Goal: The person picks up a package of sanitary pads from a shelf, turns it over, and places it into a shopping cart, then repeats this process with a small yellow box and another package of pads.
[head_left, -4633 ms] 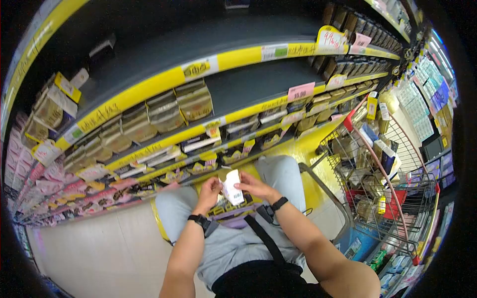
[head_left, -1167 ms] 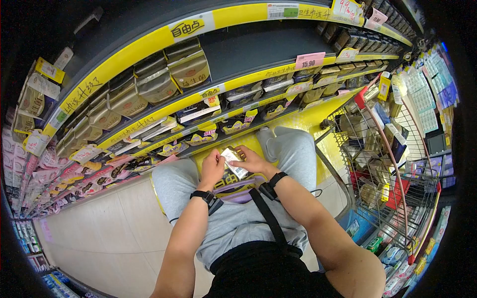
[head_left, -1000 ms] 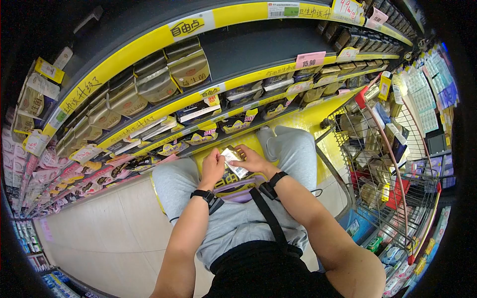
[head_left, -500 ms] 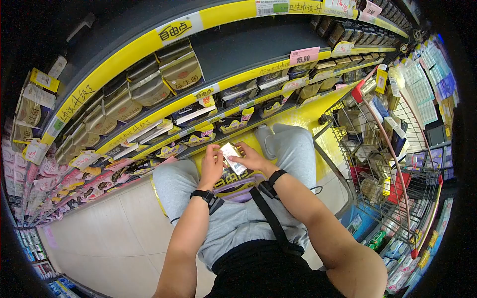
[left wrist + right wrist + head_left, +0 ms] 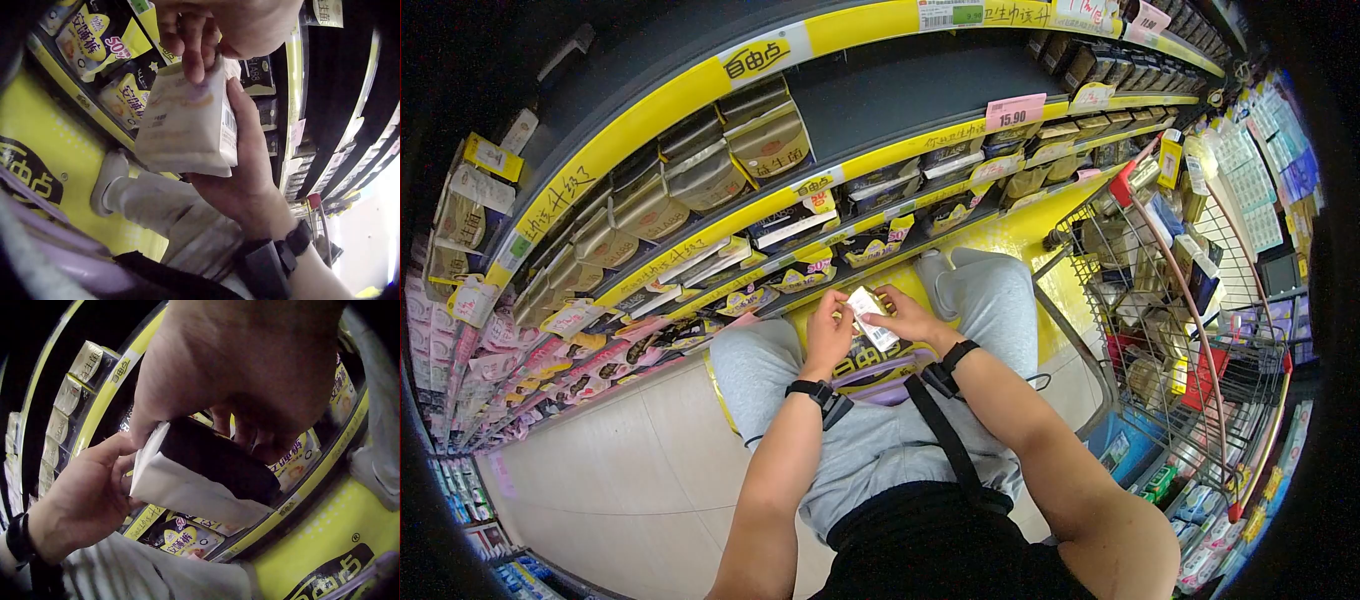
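A small, soft white pack of sanitary pads (image 5: 872,322) is held over the lap between both hands. In the left wrist view its white face shows faint orange and purple print, with a barcode on the side; the right wrist view shows its dark opposite face. My right hand (image 5: 910,322) grips it, thumb across the white side and fingers behind. The left hand (image 5: 828,332) pinches the pack's upper left end with curled fingers. Seen from the right wrist, that left hand (image 5: 87,497) meets the pack's narrow end; part of its grip is hidden.
Shelves with yellow edges (image 5: 755,60) and rows of gold packs (image 5: 770,140) curve around in front. A loaded shopping cart (image 5: 1170,330) stands at the right. Below the hands is a yellow seat or mat (image 5: 37,125) with a lilac handle (image 5: 885,385).
Compared with 4.6 seconds ago, hands and pack are higher in the head view, which has also shifted. Over the last second the pack has turned slightly, and the left fingers have shifted at its end.
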